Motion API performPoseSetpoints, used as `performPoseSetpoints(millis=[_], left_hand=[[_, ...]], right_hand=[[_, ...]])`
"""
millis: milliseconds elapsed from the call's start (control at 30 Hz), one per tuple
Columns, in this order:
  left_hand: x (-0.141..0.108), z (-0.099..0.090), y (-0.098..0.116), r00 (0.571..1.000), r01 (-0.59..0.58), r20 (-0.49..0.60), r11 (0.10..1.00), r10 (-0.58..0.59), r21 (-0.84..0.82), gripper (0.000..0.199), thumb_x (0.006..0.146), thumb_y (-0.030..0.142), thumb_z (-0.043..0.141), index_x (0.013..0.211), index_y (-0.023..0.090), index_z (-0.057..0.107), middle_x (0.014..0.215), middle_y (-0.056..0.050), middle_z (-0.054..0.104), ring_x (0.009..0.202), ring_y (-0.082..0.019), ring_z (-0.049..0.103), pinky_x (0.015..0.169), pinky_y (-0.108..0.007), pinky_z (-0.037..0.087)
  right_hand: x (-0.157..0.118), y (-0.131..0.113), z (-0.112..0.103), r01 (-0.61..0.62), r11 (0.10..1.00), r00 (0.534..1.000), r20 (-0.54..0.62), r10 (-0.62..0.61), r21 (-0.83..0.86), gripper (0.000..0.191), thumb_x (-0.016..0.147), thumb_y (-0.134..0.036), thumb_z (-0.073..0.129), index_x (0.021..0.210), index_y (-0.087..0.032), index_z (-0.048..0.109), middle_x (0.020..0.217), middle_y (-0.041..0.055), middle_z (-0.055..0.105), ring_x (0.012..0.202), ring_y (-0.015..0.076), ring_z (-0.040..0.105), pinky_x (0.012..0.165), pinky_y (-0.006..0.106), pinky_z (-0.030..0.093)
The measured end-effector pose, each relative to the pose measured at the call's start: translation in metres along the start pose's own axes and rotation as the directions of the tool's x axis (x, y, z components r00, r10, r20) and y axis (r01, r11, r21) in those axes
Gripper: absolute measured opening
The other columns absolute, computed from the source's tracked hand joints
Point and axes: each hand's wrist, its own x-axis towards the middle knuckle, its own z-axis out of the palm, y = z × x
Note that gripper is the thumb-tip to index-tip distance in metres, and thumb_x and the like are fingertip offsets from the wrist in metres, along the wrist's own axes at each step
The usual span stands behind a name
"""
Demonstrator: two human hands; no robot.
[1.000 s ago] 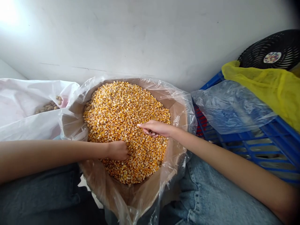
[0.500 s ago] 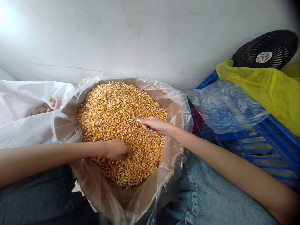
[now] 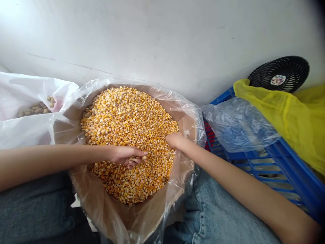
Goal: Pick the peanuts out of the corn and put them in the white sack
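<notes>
A cardboard box (image 3: 189, 134) lined with a clear plastic bag (image 3: 177, 101) sits between my knees, heaped with yellow-orange dried corn kernels (image 3: 129, 117). My left hand (image 3: 127, 156) lies over the middle of the corn, turned palm up, its curled fingers pinching a few kernels. Near the box's right wall, my right hand (image 3: 175, 140) presses into the corn. Its fingers are buried among the kernels, so I cannot see whether they hold any.
Left of the box, a white plastic sack (image 3: 25, 88) holds pale brown nuts or beans (image 3: 34, 109). To the right are a blue plastic crate (image 3: 276, 169), a clear bag (image 3: 236, 125), a yellow bag (image 3: 286, 115) and a black round fan (image 3: 279, 74). A white wall stands behind.
My left hand has turned palm up with kernels in its fingers. My right hand has moved right and down, from above the corn into it. The view has tilted slightly.
</notes>
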Motion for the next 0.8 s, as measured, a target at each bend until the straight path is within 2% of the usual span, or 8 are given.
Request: performPoseSetpoints(millis=[167, 300, 500, 800], left_hand=[[0.005, 0.003, -0.003, 1.000, 0.024, 0.012, 1.000, -0.024, 0.004, 0.028, 0.075, 0.043, 0.045, 0.063, 0.018, 0.039, 0.049, 0.007, 0.025, 0.040, -0.007, 0.018, 0.043, -0.023, 0.017], [0.003, 0.007, -0.004, 0.999, 0.021, 0.035, 0.996, -0.024, 0.092, 0.029, 0.076, 0.044, 0.044, 0.062, 0.018, 0.041, 0.049, 0.006, 0.027, 0.041, -0.007, 0.018, 0.044, -0.023, 0.018], [0.002, 0.007, -0.004, 1.000, 0.005, 0.020, 0.990, -0.008, 0.138, 0.031, 0.075, 0.048, 0.042, 0.063, 0.019, 0.042, 0.049, 0.006, 0.029, 0.041, -0.008, 0.022, 0.045, -0.023, 0.021], [-0.005, 0.010, 0.000, 0.998, 0.014, -0.058, 0.973, 0.000, 0.229, 0.032, 0.075, 0.048, 0.041, 0.062, 0.019, 0.039, 0.048, 0.006, 0.031, 0.040, -0.008, 0.021, 0.044, -0.023, 0.021]], right_hand=[[0.021, -0.009, 0.008, -0.108, 0.985, 0.963, 0.233, 0.137, -0.133, 0.033, 0.054, -0.022, 0.067, 0.086, -0.013, 0.066, 0.098, 0.0148, 0.060, 0.093, 0.0337, 0.054, 0.073, 0.047, 0.042], [0.031, -0.004, 0.015, -0.124, 0.975, 0.922, 0.343, 0.182, -0.185, 0.034, 0.056, -0.026, 0.065, 0.087, -0.013, 0.065, 0.095, 0.0145, 0.061, 0.092, 0.0337, 0.054, 0.075, 0.048, 0.041], [0.029, 0.001, 0.013, -0.028, 0.989, 0.948, 0.309, 0.072, -0.145, 0.035, 0.060, -0.028, 0.062, 0.089, -0.010, 0.065, 0.095, 0.0139, 0.061, 0.087, 0.0272, 0.057, 0.073, 0.037, 0.044], [0.030, 0.007, 0.010, 0.031, 0.996, 0.969, 0.245, -0.010, -0.084, 0.029, 0.064, -0.018, 0.055, 0.088, -0.005, 0.065, 0.090, 0.0162, 0.063, 0.080, 0.0248, 0.059, 0.068, 0.033, 0.046]])
